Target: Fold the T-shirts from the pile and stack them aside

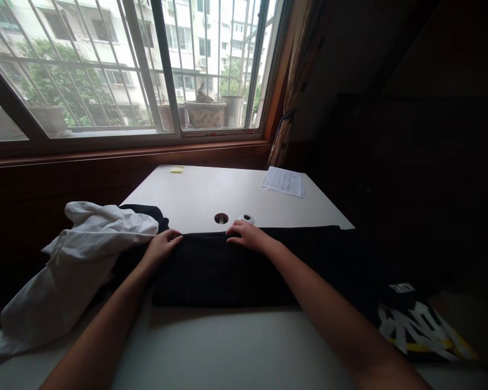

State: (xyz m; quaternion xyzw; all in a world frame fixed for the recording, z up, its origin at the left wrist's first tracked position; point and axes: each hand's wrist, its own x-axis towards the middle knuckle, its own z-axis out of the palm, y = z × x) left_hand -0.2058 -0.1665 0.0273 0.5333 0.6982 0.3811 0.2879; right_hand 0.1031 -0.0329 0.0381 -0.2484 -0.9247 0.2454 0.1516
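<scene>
A long folded piece of black clothing (223, 271) lies flat across the middle of the white table, its exact kind not clear. At its far left corner, the fingers of my left hand (162, 244) pinch the cloth. My right hand (247, 235) is farther along the same far edge, fingers curled down onto the fabric. Left of my left hand is a rumpled white garment (81, 254), heaped partly over another dark cloth (146, 211). At the right, black fabric with large white lettering (418, 325) and a yellow stripe hangs near the table's side, in shadow.
The white table (211, 187) reaches toward a barred window (211, 65). Printed papers (284, 181) and a yellow sticky note (177, 169) lie at its far end. A round cable hole (221, 218) and a small white ring-shaped object (248, 218) are just beyond the cloth.
</scene>
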